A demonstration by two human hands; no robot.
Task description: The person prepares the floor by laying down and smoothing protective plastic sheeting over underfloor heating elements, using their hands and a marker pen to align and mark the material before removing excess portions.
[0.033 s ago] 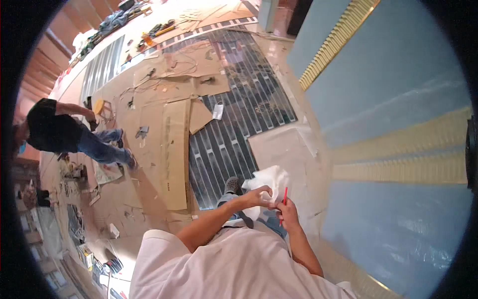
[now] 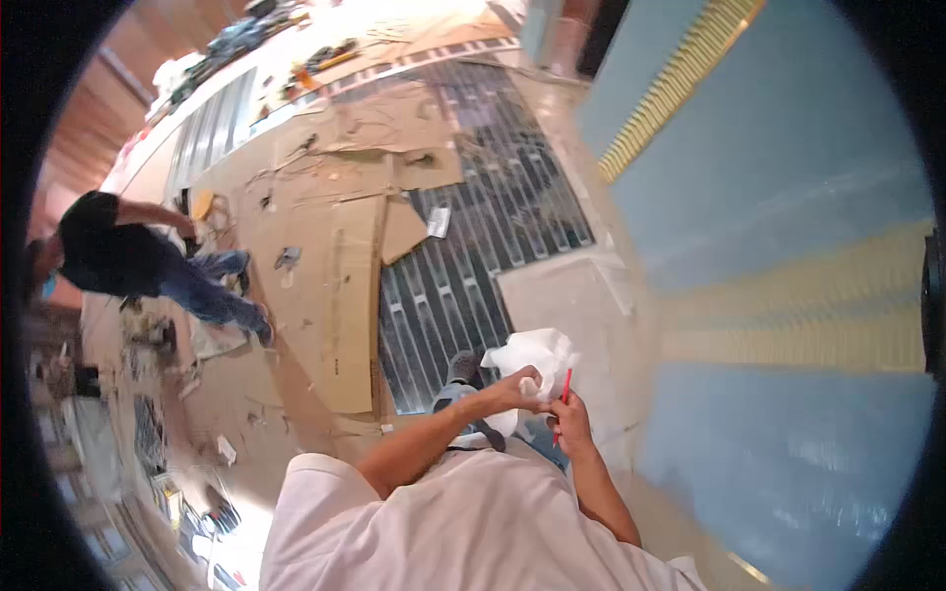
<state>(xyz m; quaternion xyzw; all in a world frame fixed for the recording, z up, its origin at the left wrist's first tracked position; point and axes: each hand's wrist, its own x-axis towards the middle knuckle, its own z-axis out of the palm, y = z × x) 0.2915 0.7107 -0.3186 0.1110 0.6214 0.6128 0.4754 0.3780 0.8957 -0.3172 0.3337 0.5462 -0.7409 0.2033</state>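
Observation:
In front of my waist, a crumpled white sheet (image 2: pixel 537 352), thin like paper or plastic, spreads up and away from my fingers. My left hand (image 2: pixel 513 390) is closed on its near part, thumb and finger curled into a ring. My right hand (image 2: pixel 572 422) is closed round a slim red pencil or marker (image 2: pixel 567 383), which stands upright out of the grip. The right fingertips meet the sheet's lower edge beside the left hand. Part of the sheet hangs below the left hand, over my jeans.
Dark floor panels with pale stripes (image 2: pixel 448 300) lie ahead, beside brown cardboard sheets (image 2: pixel 352 305). A person in a dark shirt and jeans (image 2: pixel 148 251) stands at the left. Blue wall panels (image 2: pixel 778 453) with yellowish bands rise at the right. Tools and a bright lamp glow sit lower left.
The view has turned slightly, so floor and wall sit a little further right. Both hands keep their hold on the white sheet and the red pencil or marker.

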